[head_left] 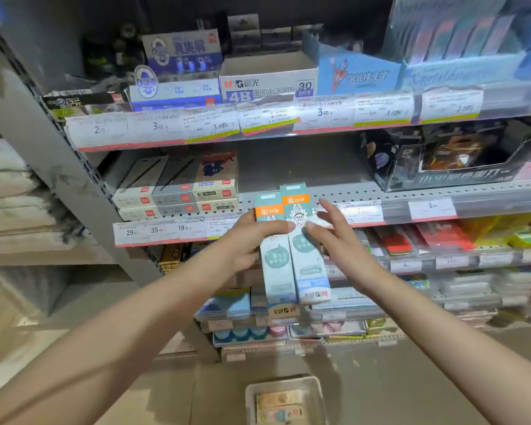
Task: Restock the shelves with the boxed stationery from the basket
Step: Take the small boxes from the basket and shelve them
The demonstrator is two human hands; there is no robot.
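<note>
Two long pale-teal stationery boxes (292,256) with orange bands are held upright side by side in front of the middle shelf (304,191). My left hand (252,237) grips them from the left, thumb across their fronts. My right hand (334,231) is at their right edge with straight, spread fingers touching the right box. On the floor below sits the grey basket (285,384), holding more small boxes (279,406).
The middle shelf has stacked grey and white boxes (178,188) at left, a bare gap in the centre and a dark display box (448,161) at right. Eraser cartons (267,84) fill the upper shelf. Packed lower shelves (442,259) run right. A grey upright (74,167) stands left.
</note>
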